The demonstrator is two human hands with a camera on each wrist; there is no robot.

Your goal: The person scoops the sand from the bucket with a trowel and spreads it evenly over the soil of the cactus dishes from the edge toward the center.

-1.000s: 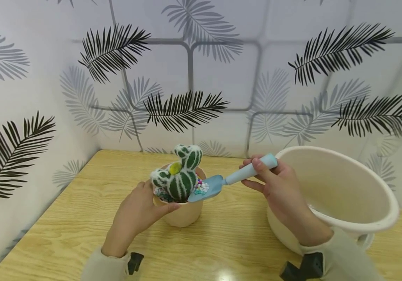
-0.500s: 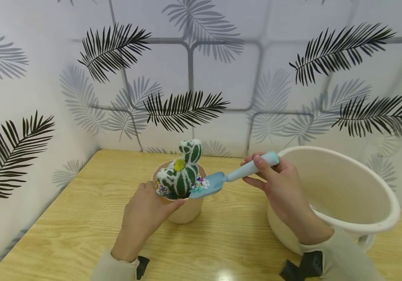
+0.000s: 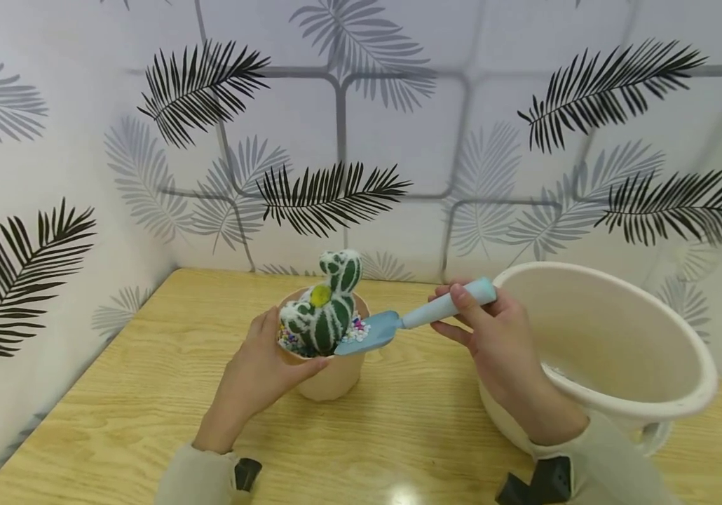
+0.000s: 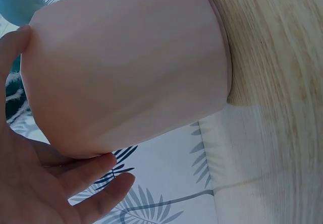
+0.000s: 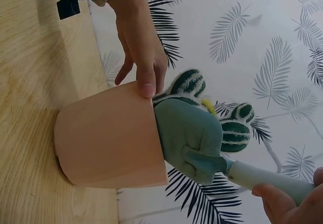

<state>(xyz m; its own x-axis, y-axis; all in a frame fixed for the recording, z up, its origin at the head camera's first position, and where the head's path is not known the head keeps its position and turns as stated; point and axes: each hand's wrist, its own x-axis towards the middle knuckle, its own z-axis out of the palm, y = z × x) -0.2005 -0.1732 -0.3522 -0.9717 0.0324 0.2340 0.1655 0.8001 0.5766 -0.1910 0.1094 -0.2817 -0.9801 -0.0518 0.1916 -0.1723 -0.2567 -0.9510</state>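
A light peach plant pot (image 3: pixel 329 380) stands on the table with a green-and-white fuzzy cactus (image 3: pixel 331 324) in it. Small colourful beads (image 3: pixel 288 339) lie around the cactus's base. My left hand (image 3: pixel 259 372) holds the pot by its left rim, thumb along the near side; the left wrist view shows the fingers against the pot wall (image 4: pixel 131 67). In my right hand (image 3: pixel 501 344) is a small blue trowel (image 3: pixel 370 334), gripped by its handle. Its blade tip reaches over the pot's right rim, with some white beads (image 3: pixel 358 331) on the blade. In the right wrist view the trowel's blade (image 5: pixel 189 138) hides part of the cactus.
A large cream bucket (image 3: pixel 601 403) stands on the right, beside my right forearm. The wooden table (image 3: pixel 424 421) meets leaf-patterned walls (image 3: pixel 399 133) at the back and left.
The pot and cactus have shifted slightly under my left hand, and the cactus stands a little differently. Fewer teal beads show on the trowel blade. My right hand has barely moved.
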